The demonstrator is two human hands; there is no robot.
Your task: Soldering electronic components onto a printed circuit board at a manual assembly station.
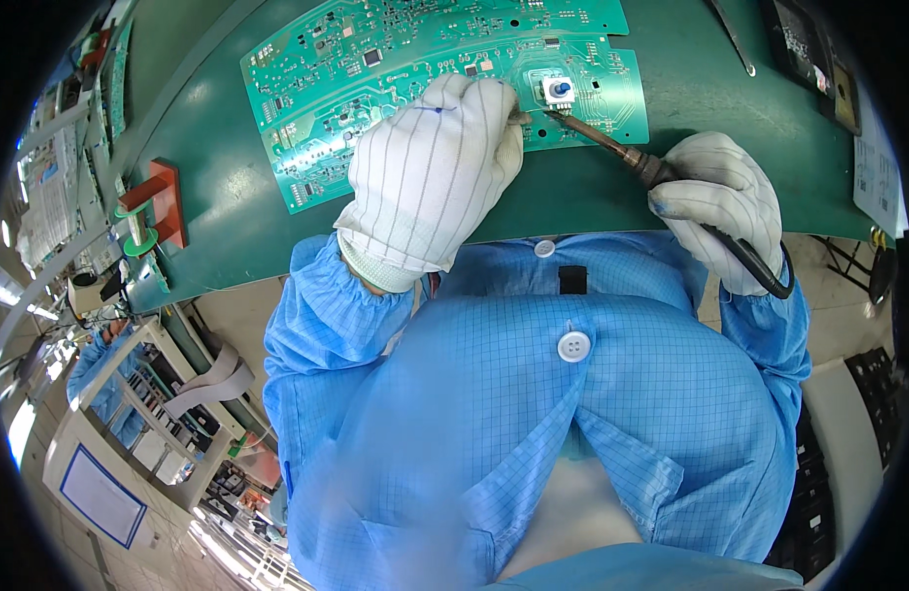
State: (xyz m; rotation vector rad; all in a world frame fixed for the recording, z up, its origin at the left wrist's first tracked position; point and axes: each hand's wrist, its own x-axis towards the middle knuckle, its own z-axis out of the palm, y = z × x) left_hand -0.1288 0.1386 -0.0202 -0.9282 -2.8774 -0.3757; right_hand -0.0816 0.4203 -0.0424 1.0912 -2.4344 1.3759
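Green circuit boards [321, 138] lie on the green bench top, side by side in a curved panel. A white square component with a blue shaft [559, 90] stands on the right part of the nearer board. My right hand [725, 202], in a white striped glove, grips a soldering iron [651, 167]. Its tip touches or nearly touches the board at the near edge of that component. Over the board's middle, my gloved left hand [439, 172] has its fingers pinched just left of the iron's tip. Whatever is between those fingertips is too small to make out.
A red stand with a green spool [144, 231] sits on the bench's left. Tweezers or a similar thin metal tool [735, 39] lie at the far right, near a dark tray [804, 49]. A paper sheet [876, 163] hangs at the right edge. Another person [109, 374] is at the left.
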